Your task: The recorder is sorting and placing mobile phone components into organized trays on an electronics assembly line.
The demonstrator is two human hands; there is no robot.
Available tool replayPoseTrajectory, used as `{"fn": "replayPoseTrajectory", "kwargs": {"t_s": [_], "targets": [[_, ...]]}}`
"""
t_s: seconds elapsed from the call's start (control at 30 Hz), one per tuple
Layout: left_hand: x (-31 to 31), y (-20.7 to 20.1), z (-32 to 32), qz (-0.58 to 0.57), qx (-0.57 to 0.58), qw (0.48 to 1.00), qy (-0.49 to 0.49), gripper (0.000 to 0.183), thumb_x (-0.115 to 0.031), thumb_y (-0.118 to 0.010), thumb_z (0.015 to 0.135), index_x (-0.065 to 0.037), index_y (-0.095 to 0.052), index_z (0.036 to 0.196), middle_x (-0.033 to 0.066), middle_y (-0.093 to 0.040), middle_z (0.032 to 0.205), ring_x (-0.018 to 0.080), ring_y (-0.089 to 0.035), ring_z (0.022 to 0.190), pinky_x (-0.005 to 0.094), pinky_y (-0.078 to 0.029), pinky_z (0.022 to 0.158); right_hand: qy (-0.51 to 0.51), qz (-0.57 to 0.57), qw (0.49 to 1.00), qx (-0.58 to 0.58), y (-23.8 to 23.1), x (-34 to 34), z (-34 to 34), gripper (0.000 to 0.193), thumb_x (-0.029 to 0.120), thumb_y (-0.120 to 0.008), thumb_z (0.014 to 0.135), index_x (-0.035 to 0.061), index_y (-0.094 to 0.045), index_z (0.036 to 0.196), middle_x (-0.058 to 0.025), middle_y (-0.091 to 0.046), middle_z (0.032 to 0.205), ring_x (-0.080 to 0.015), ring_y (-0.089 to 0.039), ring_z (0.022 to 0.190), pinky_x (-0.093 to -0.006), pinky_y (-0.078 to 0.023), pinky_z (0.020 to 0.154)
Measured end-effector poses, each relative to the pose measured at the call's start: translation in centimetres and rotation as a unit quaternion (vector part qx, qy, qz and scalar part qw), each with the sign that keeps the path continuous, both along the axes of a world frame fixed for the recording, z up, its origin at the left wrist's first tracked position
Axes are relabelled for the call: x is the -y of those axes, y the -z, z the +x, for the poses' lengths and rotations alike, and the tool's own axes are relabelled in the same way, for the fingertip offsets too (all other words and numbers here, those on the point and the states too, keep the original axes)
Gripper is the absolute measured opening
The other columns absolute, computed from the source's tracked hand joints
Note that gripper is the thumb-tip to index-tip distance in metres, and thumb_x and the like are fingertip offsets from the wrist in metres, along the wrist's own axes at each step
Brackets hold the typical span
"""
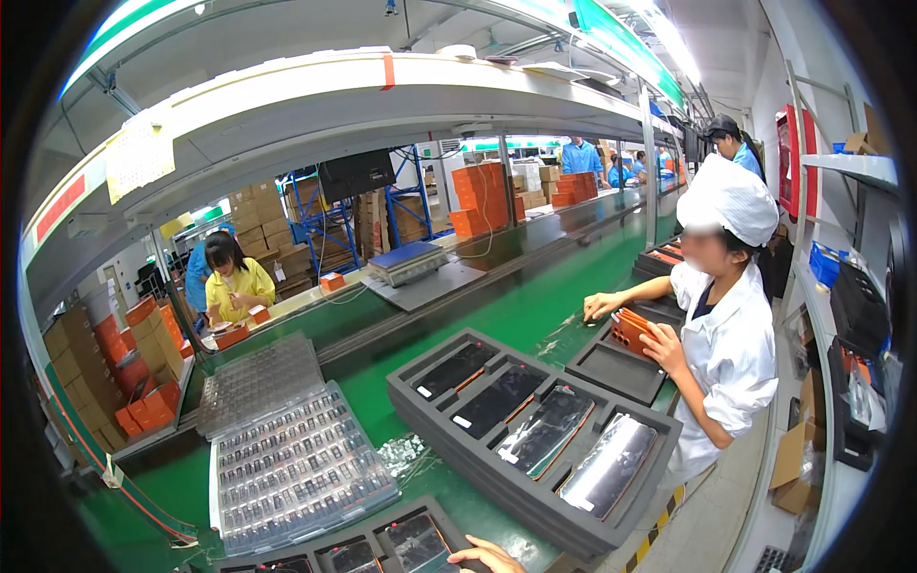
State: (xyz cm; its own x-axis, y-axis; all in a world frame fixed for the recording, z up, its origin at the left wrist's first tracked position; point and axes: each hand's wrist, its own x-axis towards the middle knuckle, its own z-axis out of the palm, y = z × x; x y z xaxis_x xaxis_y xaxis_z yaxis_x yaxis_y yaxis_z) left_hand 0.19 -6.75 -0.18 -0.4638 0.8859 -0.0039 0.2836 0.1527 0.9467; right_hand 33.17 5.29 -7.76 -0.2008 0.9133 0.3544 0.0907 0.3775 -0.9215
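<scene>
At the lower edge, my right hand (pixel 489 557) reaches in with its fingers stretched toward the left. The fingertips touch the right edge of a smartphone (pixel 417 541) with a glossy dark screen. That phone lies in a slot of a dark foam tray (pixel 320 546), cut off by the lower edge; more phones sit in the slots beside it. My left hand is out of view. Right of my hand, a stack of dark grey foam trays (pixel 535 506) carries several smartphones, among them one with a shiny, film-like front (pixel 608 463).
Clear plastic trays (pixel 287 468) of small parts lie left on the green belt (pixel 411 353). A co-worker (pixel 723 315) in white at the right holds orange flat pieces (pixel 630 329) over another foam tray (pixel 611 371). A long shelf (pixel 315 100) spans overhead.
</scene>
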Motion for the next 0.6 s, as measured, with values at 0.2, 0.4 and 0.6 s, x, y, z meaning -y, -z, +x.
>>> {"fn": "replayPoseTrajectory", "kwargs": {"t_s": [0.2,0.4,0.6], "targets": [[-0.8,4.7,-3.0,-0.074,-0.194,0.977,0.042,0.078,-0.008,-0.075,0.087,0.001,-0.032,0.152,0.0177,-0.048,0.141,0.0258,-0.049,0.127,0.0338,-0.042,0.106,0.007,-0.001,1.000,-0.005,-0.3,0.0,0.0,0.022,0.014,-0.063,0.096,0.0084,-0.065,0.117,-0.0133,-0.063,0.124,-0.0345,-0.044,0.137,-0.0439,-0.036,0.111],[-3.2,0.7,0.1,-0.055,0.140,0.988,0.023,0.064,0.001,-0.070,0.087,-0.002,-0.040,0.143,0.0114,-0.059,0.120,0.0202,-0.061,0.103,0.0325,-0.051,0.089,0.008,-0.001,1.000,-0.001,-0.1,0.1,-0.1,0.020,0.014,-0.063,0.095,0.0079,-0.067,0.114,-0.0139,-0.064,0.121,-0.0351,-0.044,0.138,-0.0443,-0.037,0.111],[-3.5,-0.1,-1.9,-0.196,0.248,0.948,0.033,0.021,-0.007,-0.068,0.091,-0.001,-0.067,0.111,0.0080,-0.072,0.098,0.0174,-0.069,0.092,0.0308,-0.055,0.085,0.016,-0.028,0.999,0.001,-0.2,0.0,-0.2,0.020,0.015,-0.063,0.096,0.0077,-0.067,0.114,-0.0151,-0.064,0.121,-0.0353,-0.045,0.137,-0.0444,-0.038,0.110]]}}
